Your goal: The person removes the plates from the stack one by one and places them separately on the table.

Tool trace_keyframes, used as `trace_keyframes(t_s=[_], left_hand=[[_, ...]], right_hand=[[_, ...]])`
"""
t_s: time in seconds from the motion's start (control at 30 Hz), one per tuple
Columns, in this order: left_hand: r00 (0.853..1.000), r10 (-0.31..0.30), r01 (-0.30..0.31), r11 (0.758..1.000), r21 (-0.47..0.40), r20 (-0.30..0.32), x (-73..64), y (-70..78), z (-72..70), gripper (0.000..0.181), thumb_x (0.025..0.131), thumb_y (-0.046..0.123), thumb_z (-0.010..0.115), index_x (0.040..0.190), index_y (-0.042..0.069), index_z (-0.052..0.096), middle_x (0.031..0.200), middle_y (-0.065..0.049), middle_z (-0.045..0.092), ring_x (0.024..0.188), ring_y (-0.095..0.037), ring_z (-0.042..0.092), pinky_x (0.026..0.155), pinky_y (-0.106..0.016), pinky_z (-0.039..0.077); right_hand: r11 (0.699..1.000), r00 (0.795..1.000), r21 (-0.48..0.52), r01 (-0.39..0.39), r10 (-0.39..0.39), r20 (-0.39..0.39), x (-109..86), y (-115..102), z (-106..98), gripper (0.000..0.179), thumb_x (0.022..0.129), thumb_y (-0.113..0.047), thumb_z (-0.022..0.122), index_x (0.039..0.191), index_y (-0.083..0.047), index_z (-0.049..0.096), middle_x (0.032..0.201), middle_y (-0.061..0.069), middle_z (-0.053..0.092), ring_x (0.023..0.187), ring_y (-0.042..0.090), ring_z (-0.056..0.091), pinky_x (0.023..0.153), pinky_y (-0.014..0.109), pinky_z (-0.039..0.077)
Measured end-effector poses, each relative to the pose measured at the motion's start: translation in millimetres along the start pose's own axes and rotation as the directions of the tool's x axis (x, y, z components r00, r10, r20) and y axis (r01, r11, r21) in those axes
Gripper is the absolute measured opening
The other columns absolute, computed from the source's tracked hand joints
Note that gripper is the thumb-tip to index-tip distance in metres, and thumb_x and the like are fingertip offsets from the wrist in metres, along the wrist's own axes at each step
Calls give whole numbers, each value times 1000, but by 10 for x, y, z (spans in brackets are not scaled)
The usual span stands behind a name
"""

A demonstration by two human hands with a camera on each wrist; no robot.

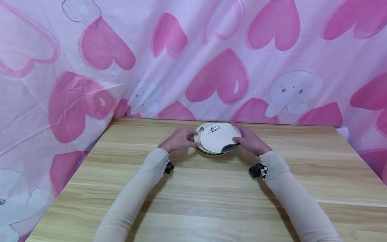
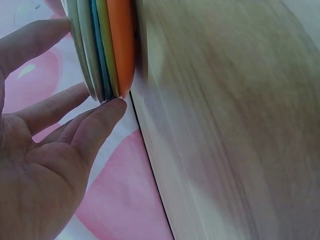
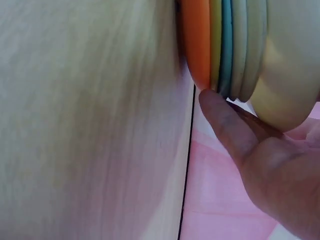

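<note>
A small stack of round plates (image 1: 208, 153) is near the back of the table. On top, a cream plate (image 1: 219, 137) with a dark floral print sits tilted and off-centre to the right. Below it, cream, teal and yellow rims show above an orange plate (image 2: 120, 45) at the bottom. My left hand (image 1: 180, 138) grips the stack's left rim, thumb low against the edges and a finger on an upper rim. On the right side, my right hand (image 1: 248, 138) holds the rims; its thumb (image 3: 227, 117) touches the lower edges. Its other fingers are mostly hidden.
The wood-grain table (image 1: 205, 201) reaches back to a pink curtain (image 1: 217, 77) printed with hearts and cartoon animals. The same cloth hangs along the left side. A dark wrist device is on each wrist, below the pale sleeves (image 1: 130, 198).
</note>
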State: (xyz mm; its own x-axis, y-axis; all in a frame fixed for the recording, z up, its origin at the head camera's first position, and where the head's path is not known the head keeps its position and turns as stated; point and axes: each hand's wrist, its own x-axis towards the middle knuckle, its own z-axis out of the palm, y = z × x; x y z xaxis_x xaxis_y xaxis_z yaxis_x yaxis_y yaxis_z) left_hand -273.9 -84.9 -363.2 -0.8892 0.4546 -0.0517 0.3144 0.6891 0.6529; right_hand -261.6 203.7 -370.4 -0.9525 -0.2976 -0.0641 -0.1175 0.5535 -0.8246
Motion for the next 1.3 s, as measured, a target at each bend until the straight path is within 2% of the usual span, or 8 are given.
trace_keyframes(t_s=[0.17,0.3,0.4,0.5,0.9,1.03,1.13,1.3], left_hand=[[1000,-24,24,1000,-3,7,4,15,-3,59,75,31,74,126,8,56,126,-7,60,121,-20,52,106,-35,40],[999,-36,36,999,-1,10,2,17,-5,59,75,31,74,126,8,56,129,-7,58,124,-20,50,108,-36,38],[999,-42,42,999,13,10,2,15,-8,58,76,32,74,126,9,56,128,-6,58,121,-19,50,107,-36,38],[999,-47,47,999,18,10,4,9,-10,58,76,33,74,126,10,56,125,-6,59,118,-19,51,105,-36,39],[999,-36,36,999,4,19,14,6,7,57,76,32,74,125,9,57,129,-8,58,125,-21,50,107,-36,38],[999,-37,37,999,-4,12,16,7,10,56,76,31,75,124,9,57,130,-8,57,125,-21,50,108,-35,38],[999,-42,42,999,-7,8,20,6,14,56,76,30,75,124,9,57,128,-8,58,123,-20,51,107,-35,39],[999,-51,51,999,-8,9,20,7,12,56,75,31,75,124,10,57,127,-7,59,122,-19,51,107,-35,39]], right_hand=[[1000,1000,26,-3,3,-6,-34,-20,-50,68,90,-1,47,148,-11,15,152,15,22,129,31,34,108,47,34],[999,1000,55,4,-3,-19,-58,-10,-89,67,88,2,47,148,-12,19,148,16,29,119,30,42,92,33,46],[991,1000,133,5,-2,-22,-75,1,-115,67,87,5,45,147,-11,22,147,17,29,114,31,45,81,24,50],[976,1000,218,-11,15,-20,-95,14,-142,66,87,7,43,147,-10,21,148,17,25,115,32,44,78,20,52],[954,995,292,-67,87,-56,-171,68,-217,68,91,4,42,149,-15,12,152,18,19,123,33,38,83,21,52],[955,994,290,-59,82,-69,-179,76,-236,69,92,4,41,149,-17,10,154,17,16,128,34,34,96,32,49],[952,993,301,-49,78,-85,-188,82,-254,69,92,4,40,149,-17,9,155,17,13,132,35,31,105,43,40],[954,990,298,-41,78,-116,-202,106,-294,70,91,5,40,149,-18,9,156,15,11,134,35,27,110,49,32]])
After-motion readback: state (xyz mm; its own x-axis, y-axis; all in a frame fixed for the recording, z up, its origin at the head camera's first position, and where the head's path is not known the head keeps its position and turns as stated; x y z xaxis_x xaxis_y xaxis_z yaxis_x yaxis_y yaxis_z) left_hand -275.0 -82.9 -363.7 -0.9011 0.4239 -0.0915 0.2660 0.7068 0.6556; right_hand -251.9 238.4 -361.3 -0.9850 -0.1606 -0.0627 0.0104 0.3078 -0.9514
